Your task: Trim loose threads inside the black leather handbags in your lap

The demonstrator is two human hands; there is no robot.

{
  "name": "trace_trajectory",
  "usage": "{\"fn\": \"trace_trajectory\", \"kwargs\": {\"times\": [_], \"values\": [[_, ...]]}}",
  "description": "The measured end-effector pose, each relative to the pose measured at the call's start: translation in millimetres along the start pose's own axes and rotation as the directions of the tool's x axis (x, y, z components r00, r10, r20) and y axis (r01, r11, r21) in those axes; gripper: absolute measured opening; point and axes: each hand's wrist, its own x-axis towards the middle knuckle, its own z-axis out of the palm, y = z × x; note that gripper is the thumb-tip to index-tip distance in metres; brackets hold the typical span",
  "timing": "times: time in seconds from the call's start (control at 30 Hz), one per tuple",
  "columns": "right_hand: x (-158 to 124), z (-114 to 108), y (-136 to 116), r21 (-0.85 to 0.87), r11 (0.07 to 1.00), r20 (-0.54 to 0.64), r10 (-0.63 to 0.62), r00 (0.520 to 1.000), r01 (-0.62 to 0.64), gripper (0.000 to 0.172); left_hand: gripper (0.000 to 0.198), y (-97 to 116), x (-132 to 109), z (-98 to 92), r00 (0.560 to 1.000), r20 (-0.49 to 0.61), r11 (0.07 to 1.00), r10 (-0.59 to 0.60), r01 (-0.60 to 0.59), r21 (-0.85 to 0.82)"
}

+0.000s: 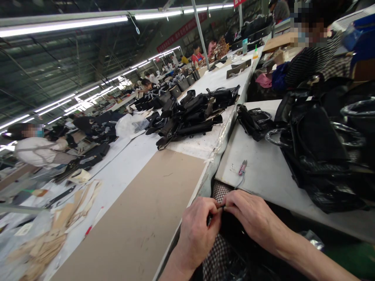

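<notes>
Both hands meet at the lower middle of the head view, fingertips nearly touching, over the lap. My left hand [199,225] pinches the edge of a black piece [233,228] that hangs down between the hands. On the same edge, just to the right, my right hand [249,212] is closed in a pinch too. The lower part of the black piece blends into dark material, so its full shape cannot be made out. Checkered cloth [215,253] shows beneath the hands.
A brown board [140,207] lies on the white table at left. Black pieces [193,115] are heaped beyond it. At right, pink-handled snips [243,168] and a pile of black bags [319,140] rest on a lower surface. Co-workers sit at upper right and far left.
</notes>
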Motion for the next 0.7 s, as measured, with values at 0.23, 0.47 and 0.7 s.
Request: {"fn": "trace_trajectory", "kwargs": {"times": [0.23, 0.47, 0.7], "values": [[6.1, 3.1, -7.0, 0.145, 0.968, -0.103, 0.219, 0.97, -0.203, 0.01, 0.032, 6.4, 0.7, -15.6, 0.846, 0.148, 0.807, -0.512, 0.532, -0.257], [8.4, 11.2, -6.0, 0.123, 0.967, -0.106, 0.234, 0.966, -0.221, 0.01, 0.015, 18.6, -10.9, -12.6, 0.934, 0.003, 0.904, -0.358, 0.345, 0.252], [11.2, 14.3, -5.4, 0.104, 0.969, -0.08, 0.232, 0.969, -0.223, 0.009, 0.014, 5.2, -10.0, -15.2, 0.99, 0.06, 0.905, -0.124, 0.088, 0.416]]}}
